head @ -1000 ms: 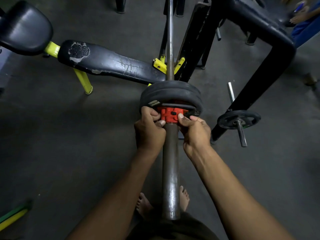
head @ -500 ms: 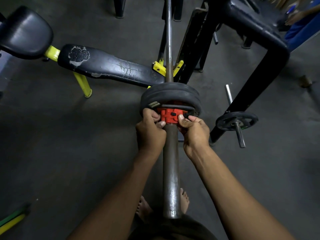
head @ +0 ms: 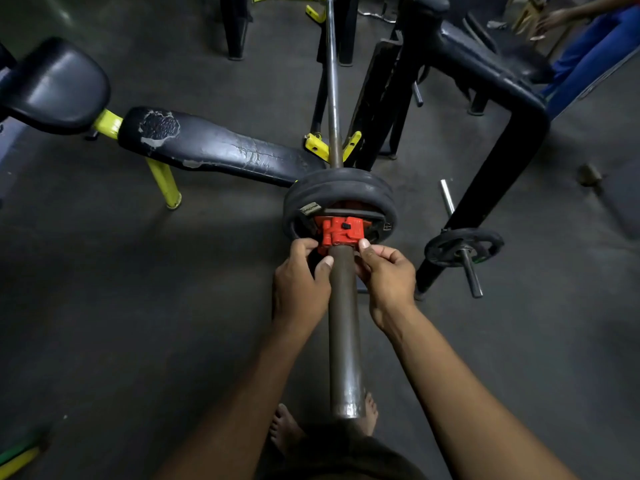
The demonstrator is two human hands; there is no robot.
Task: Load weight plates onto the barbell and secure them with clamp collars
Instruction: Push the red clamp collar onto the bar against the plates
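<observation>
The barbell sleeve [head: 344,334] runs from my body up the middle of the head view. Black weight plates [head: 337,188] sit stacked on it, flush together. A red clamp collar [head: 341,232] with a small black latch is on the sleeve, pressed against the outer plate. My left hand [head: 299,282] pinches the collar's left side. My right hand [head: 386,271] holds its right side, thumb on the near edge. Both hands flank the sleeve just below the collar.
A worn black bench [head: 214,147] with yellow legs lies to the left. A black rack frame [head: 495,140] stands to the right, with a small plate on a peg [head: 464,247] at its base. Another person in blue [head: 588,46] is at top right. My bare feet [head: 287,427] are below.
The view has tilted slightly. My hands have slid a little toward me on the collar, so more of its red face and black latch shows.
</observation>
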